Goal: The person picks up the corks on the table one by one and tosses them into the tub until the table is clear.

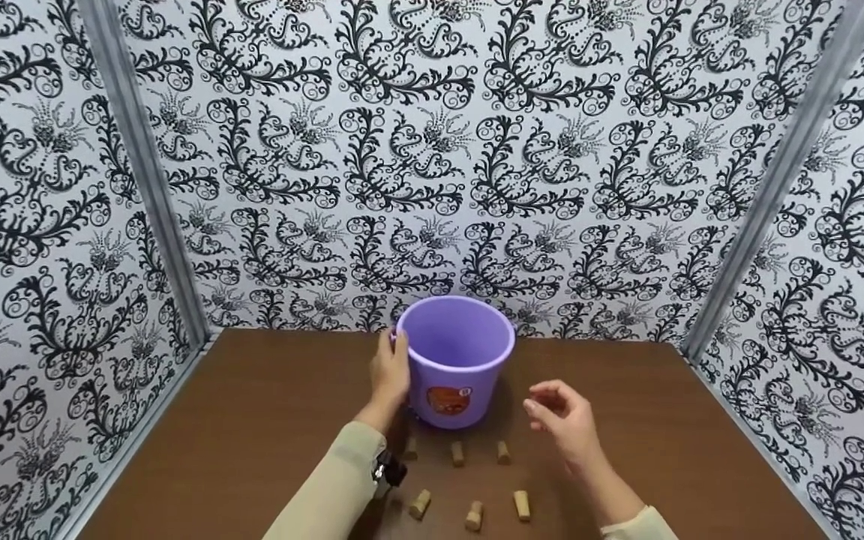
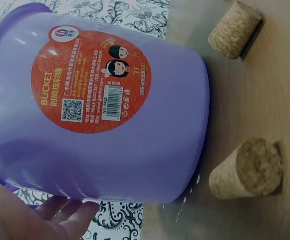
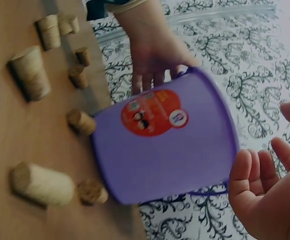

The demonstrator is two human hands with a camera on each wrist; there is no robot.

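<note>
A purple plastic bucket stands upright at the back of the table, a round red-orange label on its front wall. My left hand grips its left side near the rim, fingers along the outer wall. To the right of the bucket my right hand hovers apart from it, fingers loosely bent and nothing between them. In front of the bucket, tapered cork stoppers lie or stand in two rows. A back-row cork is close to the right hand; a front-row cork sits nearer to me.
The brown tabletop is enclosed by patterned panels at the back and both sides, with grey corner posts. Another front-row cork lies beside the left forearm, which wears a dark wrist device.
</note>
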